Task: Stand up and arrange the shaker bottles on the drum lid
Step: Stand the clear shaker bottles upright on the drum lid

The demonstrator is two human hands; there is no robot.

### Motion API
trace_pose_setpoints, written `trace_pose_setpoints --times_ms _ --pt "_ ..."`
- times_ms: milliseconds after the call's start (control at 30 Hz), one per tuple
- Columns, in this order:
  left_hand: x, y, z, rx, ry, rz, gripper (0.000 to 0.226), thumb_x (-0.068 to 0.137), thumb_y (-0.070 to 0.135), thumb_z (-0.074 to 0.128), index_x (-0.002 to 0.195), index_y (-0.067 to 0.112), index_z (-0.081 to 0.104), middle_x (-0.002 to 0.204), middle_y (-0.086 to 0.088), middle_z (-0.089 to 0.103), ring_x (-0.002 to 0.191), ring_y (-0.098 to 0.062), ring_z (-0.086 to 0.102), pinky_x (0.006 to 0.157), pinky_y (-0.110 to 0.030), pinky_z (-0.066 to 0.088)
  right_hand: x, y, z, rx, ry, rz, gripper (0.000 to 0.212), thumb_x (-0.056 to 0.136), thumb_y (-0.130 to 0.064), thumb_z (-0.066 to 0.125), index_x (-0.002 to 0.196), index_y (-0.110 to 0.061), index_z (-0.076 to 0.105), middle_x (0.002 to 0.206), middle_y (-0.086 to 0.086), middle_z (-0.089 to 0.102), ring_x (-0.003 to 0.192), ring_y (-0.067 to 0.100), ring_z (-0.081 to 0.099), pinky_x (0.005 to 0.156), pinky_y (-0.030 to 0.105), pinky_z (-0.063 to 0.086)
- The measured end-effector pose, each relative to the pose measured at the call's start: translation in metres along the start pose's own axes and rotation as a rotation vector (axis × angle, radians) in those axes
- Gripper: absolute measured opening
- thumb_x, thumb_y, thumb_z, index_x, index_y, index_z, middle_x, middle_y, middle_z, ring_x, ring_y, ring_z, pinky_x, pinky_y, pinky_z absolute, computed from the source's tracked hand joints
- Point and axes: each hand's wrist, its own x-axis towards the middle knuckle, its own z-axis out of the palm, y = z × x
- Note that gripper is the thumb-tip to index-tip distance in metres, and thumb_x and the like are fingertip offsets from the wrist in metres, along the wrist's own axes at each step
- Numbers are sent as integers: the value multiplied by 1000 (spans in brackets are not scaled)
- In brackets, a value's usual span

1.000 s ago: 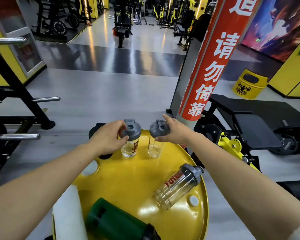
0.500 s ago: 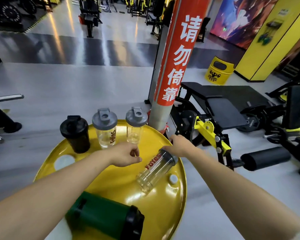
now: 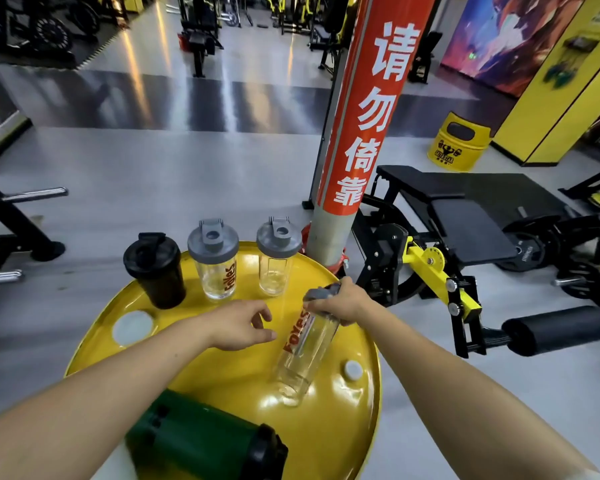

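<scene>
On the yellow drum lid (image 3: 222, 375) three shaker bottles stand upright in a row at the far edge: a black one (image 3: 156, 271), a clear one with red lettering (image 3: 215, 265) and a clear one with a grey cap (image 3: 276, 261). A third clear bottle (image 3: 303, 351) is tilted, its base on the lid and its grey cap end raised. My right hand (image 3: 343, 303) grips that cap end. My left hand (image 3: 239, 327) hovers just left of it, fingers loosely curled, holding nothing. A green bottle with a black cap (image 3: 201, 441) lies on its side at the near edge.
A red-wrapped pillar (image 3: 364, 133) rises just behind the lid. A black and yellow weight bench (image 3: 465, 220) stands to the right, a rack with steel bars (image 3: 14, 230) to the left. A yellow bin (image 3: 459, 143) sits far right on the grey floor.
Both hands left the two upright clear bottles and came back toward me. My right hand took the lying clear bottle by its cap and raised that end.
</scene>
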Motion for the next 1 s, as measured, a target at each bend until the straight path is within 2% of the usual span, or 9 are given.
trace_pose_setpoints --times_ms 100,233,367,433,533,700,800,900,1000 --pt "-2 5 -9 -143 90 16 79 78 55 76 143 29 39 127 9 58 109 -12 61 93 -31 52 -14 -14 -14 70 20 -276 100 49 -50 95 129 -27 39 119 -3 59 104 17 64 84 35 59" --pt "-3 22 -22 -349 137 132 112 66 42 90 153 32 21 138 11 49 126 -13 51 105 -35 46 -43 -30 -30 92 -73 -549 94 56 -29 97 130 -34 40 124 -10 58 112 11 62 92 34 57" --pt "1 22 -20 -510 193 171 97 60 29 95 135 37 35 128 19 54 125 -12 53 108 -40 46 -54 -38 -26 95 -140 -644 92 63 -10 93 134 -31 40 128 -13 53 118 4 56 97 27 54" --pt "3 16 -15 -515 273 156 97 52 38 97 130 37 39 127 15 57 121 -13 56 104 -43 49 -53 -39 -23 -4 -102 -653 96 63 -15 93 140 -32 37 136 -9 47 124 7 52 101 29 52" --pt "4 13 -3 -411 429 117 109 46 52 94 137 33 36 130 10 55 116 -15 57 97 -41 51 -53 -44 -18 -155 -58 -649 102 68 -31 88 150 -32 28 144 -4 41 130 14 46 104 34 49" --pt "5 18 14 -284 602 88 106 50 52 92 138 22 41 129 3 49 118 -19 51 96 -36 48 -60 -61 -9 -146 -7 -574 96 75 -44 82 152 -24 28 129 -4 49 117 12 49 94 23 41" --pt "6 16 19 -275 590 52 104 53 51 92 138 22 41 128 4 47 111 -17 56 89 -33 50 -58 -62 0 -191 88 -536 87 69 -56 82 140 -25 42 126 -1 55 116 17 55 93 29 48" --pt "5 11 16 -342 559 17 95 58 44 93 136 26 41 121 7 52 87 -10 64 73 -31 53 -58 -58 6 -234 243 -438 76 65 -74 72 115 -23 47 109 -3 52 99 17 55 79 33 51" --pt "4 2 10 -420 462 15 75 68 29 90 128 26 45 111 8 61 85 -12 69 78 -38 58 -59 -54 -1 -227 199 -390 77 61 -81 69 103 -21 46 97 -5 52 87 14 55 64 29 46"
